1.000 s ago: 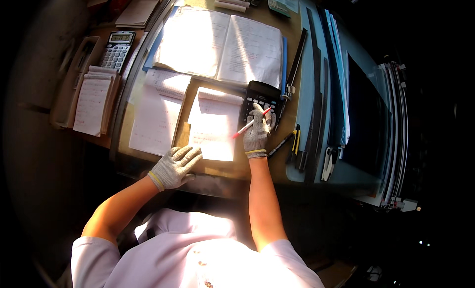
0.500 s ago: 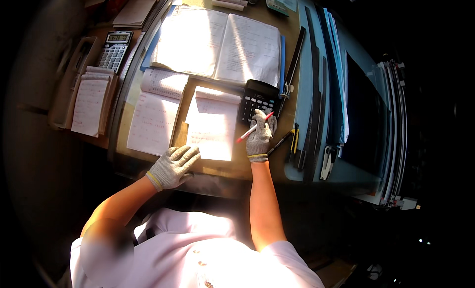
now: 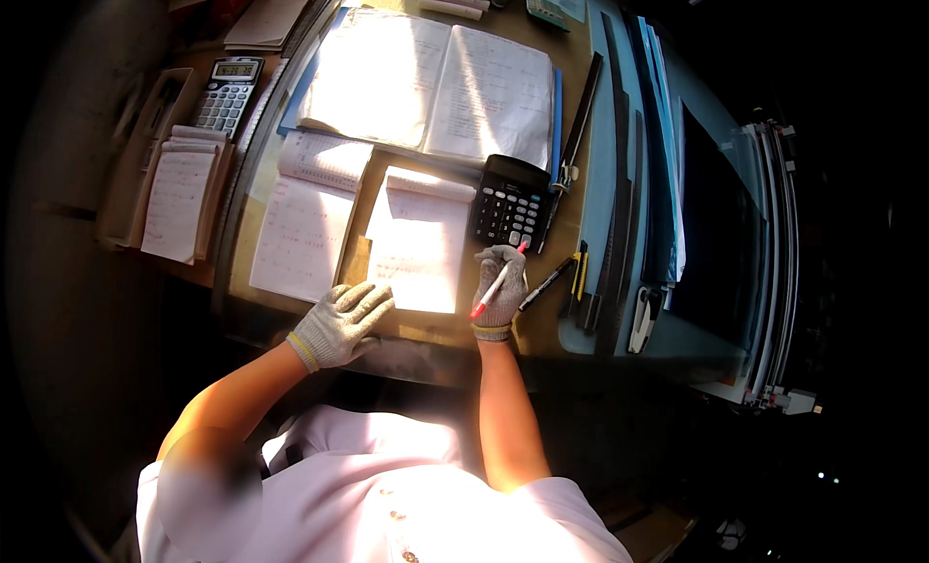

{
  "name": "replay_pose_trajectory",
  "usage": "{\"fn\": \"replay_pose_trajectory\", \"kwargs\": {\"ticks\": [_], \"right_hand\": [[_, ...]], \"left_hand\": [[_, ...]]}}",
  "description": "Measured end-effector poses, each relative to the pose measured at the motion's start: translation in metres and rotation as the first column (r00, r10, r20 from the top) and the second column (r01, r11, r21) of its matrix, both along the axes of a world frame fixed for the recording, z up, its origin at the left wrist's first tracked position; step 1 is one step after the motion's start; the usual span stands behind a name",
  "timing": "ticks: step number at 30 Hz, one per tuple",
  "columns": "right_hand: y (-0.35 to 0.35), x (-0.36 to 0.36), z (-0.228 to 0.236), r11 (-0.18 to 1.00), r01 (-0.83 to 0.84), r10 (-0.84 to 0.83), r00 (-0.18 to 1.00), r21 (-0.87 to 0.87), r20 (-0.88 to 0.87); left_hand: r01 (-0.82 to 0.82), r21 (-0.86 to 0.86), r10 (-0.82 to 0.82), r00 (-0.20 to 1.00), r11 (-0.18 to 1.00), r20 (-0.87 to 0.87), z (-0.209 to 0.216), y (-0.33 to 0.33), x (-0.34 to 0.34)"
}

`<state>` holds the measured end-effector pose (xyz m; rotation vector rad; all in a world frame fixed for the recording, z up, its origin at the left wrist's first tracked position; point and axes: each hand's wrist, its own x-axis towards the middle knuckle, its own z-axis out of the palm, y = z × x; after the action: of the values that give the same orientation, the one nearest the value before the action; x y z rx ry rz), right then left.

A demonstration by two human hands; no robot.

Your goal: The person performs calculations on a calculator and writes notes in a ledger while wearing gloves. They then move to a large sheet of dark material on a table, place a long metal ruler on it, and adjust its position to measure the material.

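Observation:
My right hand (image 3: pixel 497 290), in a grey knit glove, holds a red-and-white pen (image 3: pixel 491 291) slantwise across the fingers. It rests just below a black desk calculator (image 3: pixel 509 203), near its lower edge. My left hand (image 3: pixel 344 323), gloved the same way, lies flat with fingers stretched out at the table's near edge, by the bottom corner of a notepad. Two notepads with handwritten pages lie side by side: the left notepad (image 3: pixel 302 229) and the right notepad (image 3: pixel 416 244), which is brightly sunlit. Beyond them a large ledger (image 3: pixel 489 94) lies open on a blue folder.
Right of my right hand lie a black marker (image 3: pixel 546 284), a yellow-and-black cutter (image 3: pixel 580 273), long dark strips (image 3: pixel 616 215) and a stapler (image 3: pixel 643 319). Blue folders (image 3: pixel 661 157) stand farther right. A silver calculator (image 3: pixel 228 97) and stacked notepads (image 3: pixel 180 197) sit on the left.
My right hand has drawn back from the calculator's keys toward me, with the pen still in it. The left hand stays where it was.

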<state>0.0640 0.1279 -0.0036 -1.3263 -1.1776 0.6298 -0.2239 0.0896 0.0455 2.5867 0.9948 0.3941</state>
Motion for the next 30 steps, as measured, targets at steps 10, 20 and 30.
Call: {"fn": "replay_pose_trajectory", "kwargs": {"ticks": [10,20,30], "right_hand": [[-0.035,-0.100,0.005,0.974,-0.149,0.094,0.951,-0.169,-0.293],[-0.037,-0.100,-0.010,0.976,-0.153,0.158,0.987,-0.155,0.022],[-0.038,-0.101,-0.007,0.977,-0.125,0.134,0.990,-0.172,0.039]], "left_hand": [[-0.006,0.002,0.006,1.000,1.000,-0.004,-0.007,-0.002,-0.002],[-0.013,0.004,0.012,1.000,1.000,0.012,-0.012,-0.003,-0.005],[-0.006,0.016,0.006,1.000,1.000,0.017,-0.012,-0.002,-0.004]]}}
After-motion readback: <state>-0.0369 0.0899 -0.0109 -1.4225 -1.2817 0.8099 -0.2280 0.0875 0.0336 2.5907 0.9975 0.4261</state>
